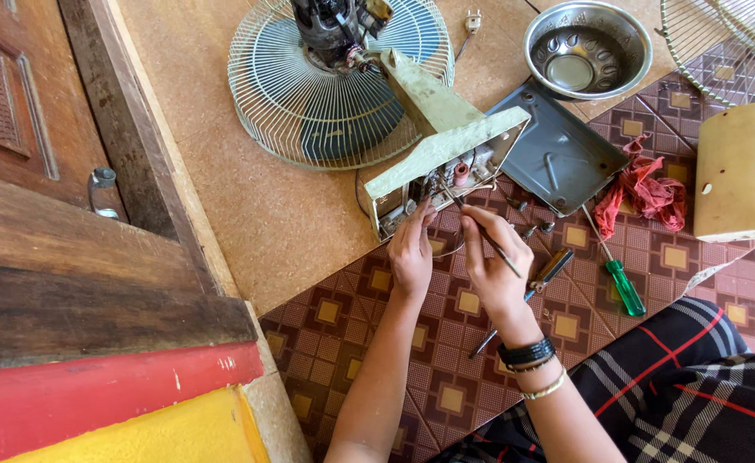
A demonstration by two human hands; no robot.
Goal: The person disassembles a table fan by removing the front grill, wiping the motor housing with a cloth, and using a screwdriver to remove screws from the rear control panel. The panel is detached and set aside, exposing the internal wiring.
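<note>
Cream-coloured plastic, the upturned fan base (436, 154) lay tilted on the floor w/ its underside open toward the person, wiring and a small red part showing inside. Left hand (412, 253) rested at the base's open edge, fingers curled against it; whether they pinched anything could not be told. Right hand (493, 261) was closed around a thin metal probe-like tool (480, 230), tip angled up-left into the base's open underside. Behind the base, the wire fan guard (326, 94) lay flat w/ the dark motor (335, 30) at its centre, blue blades visible beneath the wires. A grey metal bottom plate (557, 150) lay just right of the base, w/ a steel bowl (587, 50) beyond it. Loose screws (532, 227) sat near the right hand on patterned brown flooring (343, 326). A green-handled screwdriver (622, 283) lay farther right, a crumpled red rag (643, 193) above it, and a dark-handled tool (549, 273) just beside the wrist. A second wire guard (729, 39) filled the top right corner, a cream housing (742, 171) below it.
</note>
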